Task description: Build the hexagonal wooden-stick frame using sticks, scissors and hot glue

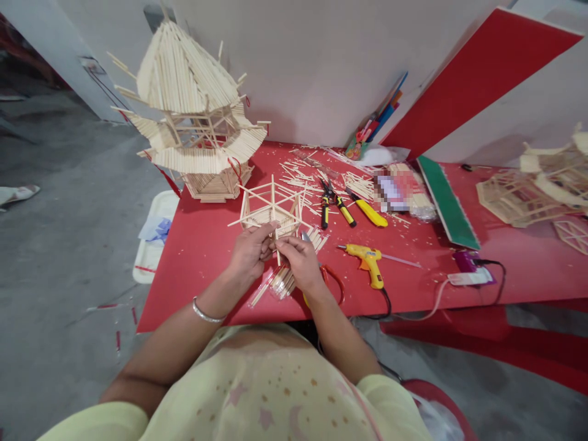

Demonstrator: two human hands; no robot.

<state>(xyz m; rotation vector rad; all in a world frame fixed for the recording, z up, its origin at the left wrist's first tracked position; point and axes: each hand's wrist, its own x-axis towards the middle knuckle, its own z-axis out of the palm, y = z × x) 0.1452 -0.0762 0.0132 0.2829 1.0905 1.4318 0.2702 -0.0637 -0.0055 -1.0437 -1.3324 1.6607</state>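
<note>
A six-sided frame of thin wooden sticks point(272, 199), with spokes across its top, stands on the red tabletop in front of me. My left hand point(252, 250) is closed in a pinch at the frame's near corner. Right beside it, my right hand point(297, 258) also has its fingers pinched around the near corner, where a stick end pokes out below. The fingertips hide the exact joint. Under my right wrist lie a plastic-wrapped bundle of sticks point(282, 283) and red-handled pliers or scissors point(339, 283), partly covered.
A tall stick pagoda point(188, 79) stands at the back left. Loose sticks point(298, 177), cutting pliers point(337, 205), a yellow utility knife point(372, 211) and a yellow glue gun point(372, 260) lie rightward. Farther right are a green board point(448, 202), a power strip point(471, 278) and another stick model point(519, 193).
</note>
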